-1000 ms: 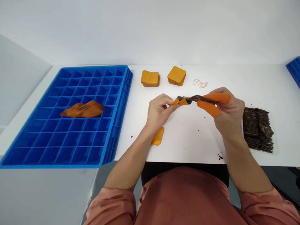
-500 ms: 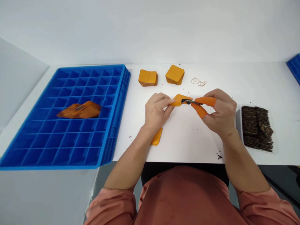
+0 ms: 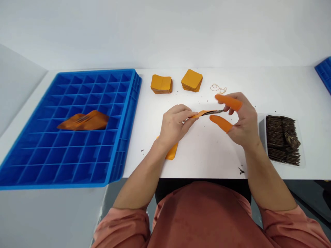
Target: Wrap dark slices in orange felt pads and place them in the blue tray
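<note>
My left hand (image 3: 177, 122) pinches the left end of a small orange packet (image 3: 200, 114), which is seen nearly edge-on. A thin dark brown piece (image 3: 212, 112) sticks out of the packet's right end. My right hand (image 3: 239, 119) has orange covers on thumb and index finger, spread apart around the dark piece's right end; its other fingers are curled behind, and the piece's tip is close to them. Under my left wrist lies another orange packet (image 3: 171, 152), partly hidden by the forearm.
Two orange stacks (image 3: 161, 83) (image 3: 191, 79) and thin looped bands (image 3: 218, 88) lie at the back. A blue divided crate (image 3: 119, 137) with orange packets (image 3: 86, 120) stands left. At right is a clear box (image 3: 262, 132) of dark flat pieces (image 3: 275, 134).
My right thumb and index finger have spread apart from the dark piece. The packet in my left hand has tilted and now shows more of its edge.
</note>
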A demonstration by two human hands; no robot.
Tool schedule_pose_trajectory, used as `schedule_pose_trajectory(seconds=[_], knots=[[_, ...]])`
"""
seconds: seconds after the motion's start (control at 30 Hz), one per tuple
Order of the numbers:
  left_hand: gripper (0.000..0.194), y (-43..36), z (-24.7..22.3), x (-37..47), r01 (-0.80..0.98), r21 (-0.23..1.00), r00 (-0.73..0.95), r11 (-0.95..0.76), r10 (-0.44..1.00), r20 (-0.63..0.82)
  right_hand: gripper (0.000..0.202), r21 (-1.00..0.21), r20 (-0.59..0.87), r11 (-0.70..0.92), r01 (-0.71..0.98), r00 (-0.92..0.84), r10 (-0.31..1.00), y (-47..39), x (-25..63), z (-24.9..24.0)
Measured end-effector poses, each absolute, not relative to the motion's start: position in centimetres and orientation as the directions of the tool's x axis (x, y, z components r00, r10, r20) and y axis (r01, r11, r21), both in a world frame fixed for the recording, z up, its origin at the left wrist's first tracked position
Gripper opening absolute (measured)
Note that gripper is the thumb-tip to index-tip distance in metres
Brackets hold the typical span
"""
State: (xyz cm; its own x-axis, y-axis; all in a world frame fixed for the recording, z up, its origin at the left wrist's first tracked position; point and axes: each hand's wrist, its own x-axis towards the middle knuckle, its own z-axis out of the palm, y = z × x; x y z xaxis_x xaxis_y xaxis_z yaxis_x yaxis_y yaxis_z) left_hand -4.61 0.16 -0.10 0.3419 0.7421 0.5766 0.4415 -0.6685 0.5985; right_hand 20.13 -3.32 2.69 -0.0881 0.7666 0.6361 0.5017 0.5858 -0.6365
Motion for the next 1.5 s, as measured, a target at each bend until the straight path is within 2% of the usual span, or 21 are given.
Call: schedule_pose_trajectory(seconds=[0.07,0.17,0.27,0.33,0.47,0.6,0.83,1.13,1.17,1.27,1.37,1.5], knots=[[0.014,-0.2,0.6,-4.4,0.341,0.744,0.321,-0.575,0.815,0.482,0.048,-0.772,0.550,0.505,0.387,0.006,0.835,-3.2,20.4,2.9],[0.018,-0.6,1.2,-3.9,0.156,0.896,0.295,-0.416,0.885,0.360,0.040,-0.912,0.380,0.364,0.187,0.061,0.923,-2.7,20.1,2.7],[0.024,-0.7,1.2,-3.6,0.028,0.952,0.285,-0.306,0.915,0.286,0.024,-0.976,0.214,0.214,0.036,-0.003,0.977,-2.3,19.3,2.3],[0.022,-0.7,1.0,-3.5,0.008,0.962,0.283,-0.273,0.923,0.260,0.022,-0.986,0.164,0.164,-0.013,-0.010,0.986,-2.1,18.9,2.1],[0.017,-0.3,0.7,-3.6,-0.019,0.969,0.173,-0.246,0.954,0.246,0.023,-0.979,0.204,0.204,0.023,0.045,0.978,-1.9,18.7,1.6],[0.011,0.1,0.6,-4.0,0.010,0.944,0.075,-0.330,0.941,0.329,0.013,-0.955,0.283,0.280,0.094,0.015,0.959,-1.6,18.9,1.1],[0.007,0.5,0.1,-4.2,0.175,0.834,0.099,-0.523,0.852,0.514,0.012,-0.908,0.379,0.372,0.190,-0.001,0.925,-0.8,18.8,0.3],[0.006,0.6,-0.1,-4.4,0.163,0.827,0.083,-0.539,0.842,0.532,0.004,-0.900,0.397,0.381,0.212,0.038,0.917,-1.1,18.5,1.0],[0.002,0.5,0.0,-4.4,0.176,0.815,0.093,-0.553,0.833,0.545,0.006,-0.893,0.411,0.394,0.220,0.038,0.911,-1.2,18.5,1.0],[0.013,0.3,0.2,-4.5,0.213,0.741,0.148,-0.637,0.771,0.620,0.008,-0.863,0.448,0.438,0.252,-0.022,0.894,-1.4,18.3,0.9],[0.007,0.6,0.2,-4.5,0.214,0.686,0.188,-0.695,0.719,0.670,0.004,-0.829,0.451,0.455,0.325,-0.094,0.888,-1.6,18.2,0.8],[0.007,0.8,0.5,-4.5,0.220,0.690,0.163,-0.689,0.723,0.671,0.016,-0.824,0.449,0.442,0.354,-0.067,0.891,-2.0,18.6,1.1]])
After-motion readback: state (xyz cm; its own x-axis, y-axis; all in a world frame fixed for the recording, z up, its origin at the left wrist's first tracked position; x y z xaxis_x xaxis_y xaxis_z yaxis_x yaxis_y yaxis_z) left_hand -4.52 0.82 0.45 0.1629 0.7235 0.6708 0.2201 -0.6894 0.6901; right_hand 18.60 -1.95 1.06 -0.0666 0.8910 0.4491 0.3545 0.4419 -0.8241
